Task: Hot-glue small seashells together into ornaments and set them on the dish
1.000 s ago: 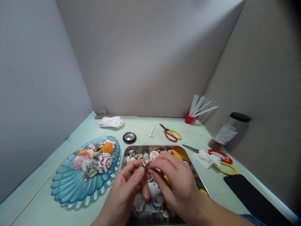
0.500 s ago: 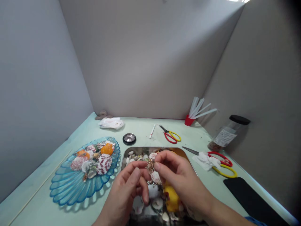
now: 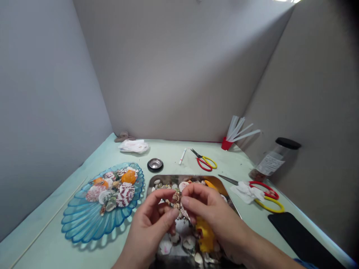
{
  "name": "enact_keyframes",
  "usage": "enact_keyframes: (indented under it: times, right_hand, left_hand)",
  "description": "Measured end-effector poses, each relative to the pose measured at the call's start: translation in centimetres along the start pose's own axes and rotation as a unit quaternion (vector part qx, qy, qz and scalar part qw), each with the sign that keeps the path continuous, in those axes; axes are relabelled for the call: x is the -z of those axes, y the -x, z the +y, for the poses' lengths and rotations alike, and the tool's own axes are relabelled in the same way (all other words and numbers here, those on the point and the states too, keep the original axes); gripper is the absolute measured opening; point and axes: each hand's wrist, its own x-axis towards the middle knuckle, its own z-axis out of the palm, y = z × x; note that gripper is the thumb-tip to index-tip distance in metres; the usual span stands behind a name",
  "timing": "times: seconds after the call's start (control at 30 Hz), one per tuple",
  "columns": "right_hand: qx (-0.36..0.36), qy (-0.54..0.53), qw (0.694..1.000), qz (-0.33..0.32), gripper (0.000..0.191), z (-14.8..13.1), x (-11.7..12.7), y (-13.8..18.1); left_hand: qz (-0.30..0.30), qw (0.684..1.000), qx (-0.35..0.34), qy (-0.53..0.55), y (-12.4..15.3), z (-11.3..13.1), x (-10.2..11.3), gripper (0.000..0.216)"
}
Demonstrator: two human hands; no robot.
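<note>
Several small brown spiral shells (image 3: 176,197) are bunched between my two hands, over a metal tray (image 3: 231,203) of shells and pebbles. My right hand (image 3: 210,211) pinches at the bunch with thumb and forefinger. My left hand (image 3: 151,226) is curved beside it, its forefinger tip at the shells and its thumb held apart below. How the small shells are joined is too fine to make out. Beneath my right hand lies a yellow object (image 3: 206,237), partly hidden. White shells (image 3: 189,243) lie in the near part of the tray.
On the left stands a blue scalloped dish (image 3: 92,224) of shells. Behind the tray are a round metal lid (image 3: 155,164), a marker (image 3: 182,156) and small scissors (image 3: 206,161). Larger scissors (image 3: 270,203), a black-lidded jar (image 3: 270,162) and a black flat object (image 3: 297,235) are on the right.
My left thumb has moved right and away from the forefinger, closer to the small shells. My right hand has shifted slightly left and down. The whole view has moved a little.
</note>
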Motion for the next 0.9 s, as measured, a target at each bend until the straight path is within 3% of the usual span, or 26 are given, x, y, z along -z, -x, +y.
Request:
enact_keyframes:
  times: [0.2,0.37,0.57,0.73,0.9]
  right_hand:
    - [0.104,0.170,0.978,0.057,0.008,0.2,-0.1,0.3]
    - [0.237,0.331,0.908,0.099,0.010,0.8,0.0,0.5]
    - [0.331,0.399,0.848,0.113,0.010,1.5,0.1,0.4]
    - [0.365,0.419,0.825,0.101,0.012,1.4,0.2,0.5]
    - [0.359,0.391,0.842,0.097,0.011,1.4,0.1,0.4]
  left_hand:
    - [-0.007,0.999,-0.003,-0.032,-0.1,0.0,0.0,0.032]
    - [-0.001,1.000,0.005,-0.019,-0.1,-0.1,0.0,0.032]
    - [0.021,1.000,0.011,0.003,0.0,0.2,-0.3,0.032]
    - [-0.006,0.999,0.033,0.040,0.0,0.3,-0.2,0.029]
    - [0.019,0.998,0.014,0.060,0.1,0.5,-0.3,0.027]
